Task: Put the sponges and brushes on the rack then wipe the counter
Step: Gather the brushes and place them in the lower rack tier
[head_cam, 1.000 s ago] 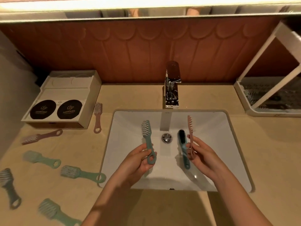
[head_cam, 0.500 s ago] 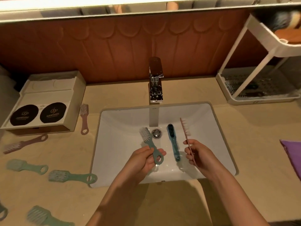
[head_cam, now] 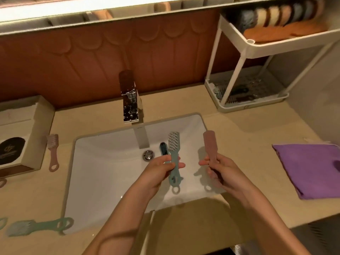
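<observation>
The left hand [head_cam: 161, 170] held a teal brush [head_cam: 173, 153] over the sink [head_cam: 103, 162], its grip curled round the handle and the bristle head pointing toward the faucet [head_cam: 130, 105]. The right hand [head_cam: 219, 172] had its grip closed on a pink brush [head_cam: 209, 146], raised just beside the teal one, the two apart. A black-bristled brush [head_cam: 163, 149] lay in the sink behind the left hand. On the surface [head_cam: 248, 144] the two-tier rack [head_cam: 250, 49] stood at the back right, with sponges [head_cam: 276, 13] in its upper tier. A purple cloth [head_cam: 309, 168] lay to the right; a second pink brush [head_cam: 53, 153] and a green brush [head_cam: 36, 227] lay to the left.
</observation>
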A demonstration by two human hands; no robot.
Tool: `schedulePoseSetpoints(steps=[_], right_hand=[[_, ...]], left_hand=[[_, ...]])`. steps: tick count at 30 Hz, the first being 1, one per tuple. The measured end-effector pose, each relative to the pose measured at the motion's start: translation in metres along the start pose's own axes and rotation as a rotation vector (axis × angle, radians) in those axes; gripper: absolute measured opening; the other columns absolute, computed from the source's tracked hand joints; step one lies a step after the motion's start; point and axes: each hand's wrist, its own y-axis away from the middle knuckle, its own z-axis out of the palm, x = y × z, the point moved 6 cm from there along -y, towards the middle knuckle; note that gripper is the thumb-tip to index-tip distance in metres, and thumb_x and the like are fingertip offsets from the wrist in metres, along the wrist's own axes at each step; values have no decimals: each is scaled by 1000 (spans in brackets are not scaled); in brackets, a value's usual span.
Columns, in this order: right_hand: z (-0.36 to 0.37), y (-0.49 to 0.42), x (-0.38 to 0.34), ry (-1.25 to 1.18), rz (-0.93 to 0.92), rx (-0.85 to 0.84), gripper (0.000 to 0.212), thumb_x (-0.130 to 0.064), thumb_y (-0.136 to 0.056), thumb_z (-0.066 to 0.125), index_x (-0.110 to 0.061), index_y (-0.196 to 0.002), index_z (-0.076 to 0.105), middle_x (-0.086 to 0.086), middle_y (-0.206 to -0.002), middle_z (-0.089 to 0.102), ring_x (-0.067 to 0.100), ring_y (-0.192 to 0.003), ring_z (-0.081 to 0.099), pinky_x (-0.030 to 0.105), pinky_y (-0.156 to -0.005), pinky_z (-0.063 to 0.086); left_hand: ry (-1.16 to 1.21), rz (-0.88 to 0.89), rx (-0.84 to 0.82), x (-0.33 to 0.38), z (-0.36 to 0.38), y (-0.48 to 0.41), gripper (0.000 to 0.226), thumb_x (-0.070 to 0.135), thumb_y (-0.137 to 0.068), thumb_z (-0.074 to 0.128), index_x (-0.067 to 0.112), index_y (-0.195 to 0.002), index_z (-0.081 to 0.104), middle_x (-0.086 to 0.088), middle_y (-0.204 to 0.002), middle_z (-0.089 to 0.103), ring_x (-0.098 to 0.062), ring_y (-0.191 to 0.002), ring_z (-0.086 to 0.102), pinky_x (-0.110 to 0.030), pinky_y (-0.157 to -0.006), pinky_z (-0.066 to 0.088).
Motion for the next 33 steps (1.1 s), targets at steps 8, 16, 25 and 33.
schedulePoseSetpoints(steps=[8,16,25,33], right_hand=[[-60,-16,-28,-184,25,-90,25,-42,-99,33,-22,-110,44,-4,-53,45,7,-39,30,20,-40,11],[-132,-53,-88,12,-132,-73,15,-18,-98,44,-8,-101,54,7,-74,54,14,-56,46,32,-59,37],[-171,-136,-179,353,-377,257,16,-25,-92,57,-14,-103,63,0,-89,64,10,-71,55,18,-59,44],[-163,-237,-228,954,-535,345,30,-30,-91,57,-10,-112,64,13,-118,63,31,-111,56,40,-96,44]], left_hand=[[29,40,-55,22,70,-17,24,-2,-95,42,10,-104,61,-9,-91,73,-16,-78,72,-24,-69,59],[-222,194,33,61,124,-52,30,-1,-96,36,14,-97,63,-3,-78,65,-4,-63,63,-18,-63,47],[-145,256,263,91,137,-87,26,7,-97,40,14,-85,62,-5,-76,59,-15,-65,52,-26,-63,37],[-69,279,330,110,131,-112,27,6,-97,40,17,-87,62,-7,-78,57,-14,-65,51,-19,-61,40]])
